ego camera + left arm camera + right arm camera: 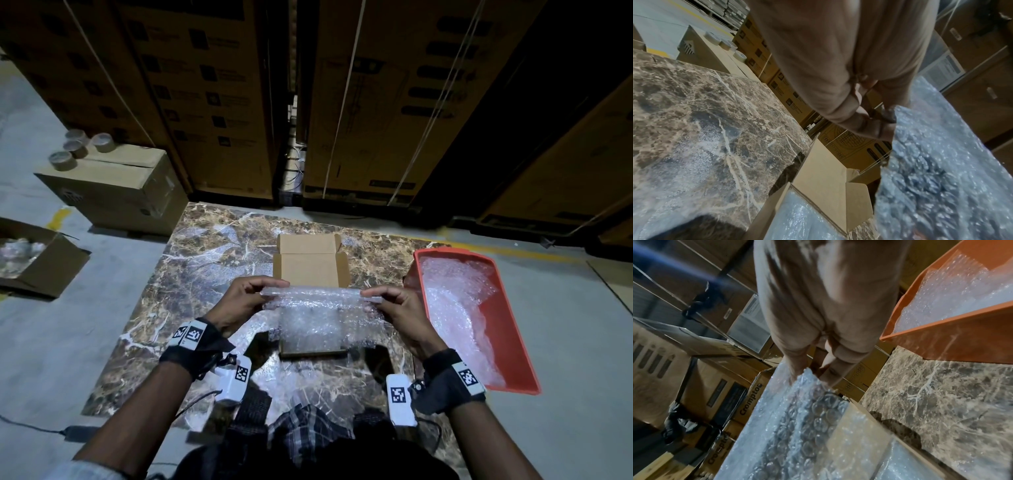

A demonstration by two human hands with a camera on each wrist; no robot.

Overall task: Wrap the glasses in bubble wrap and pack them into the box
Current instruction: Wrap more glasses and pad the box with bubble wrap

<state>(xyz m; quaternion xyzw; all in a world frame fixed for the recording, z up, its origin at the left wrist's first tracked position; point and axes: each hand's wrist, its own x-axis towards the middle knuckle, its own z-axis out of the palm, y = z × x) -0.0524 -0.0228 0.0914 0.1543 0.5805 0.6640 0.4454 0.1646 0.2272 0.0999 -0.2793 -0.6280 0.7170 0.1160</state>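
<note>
A sheet of bubble wrap (318, 305) hangs between both hands above the small open cardboard box (310, 263) on the marble table. My left hand (255, 291) pinches its left top corner; my right hand (383, 296) pinches the right top corner. The top edge looks rolled or folded over. In the left wrist view the left hand (875, 125) grips the wrap (937, 186) with the box (826, 181) below. In the right wrist view the right hand (818, 369) holds the wrap (797, 426). No glasses are visible; whether they lie inside the wrap cannot be told.
A red tray (513, 342) with more bubble wrap stands right of the box. Left on the floor: a closed carton (113, 185) with tape rolls (75, 147), and an open carton (37, 260). Tall cartons (219, 102) rise behind the marble table (205, 260).
</note>
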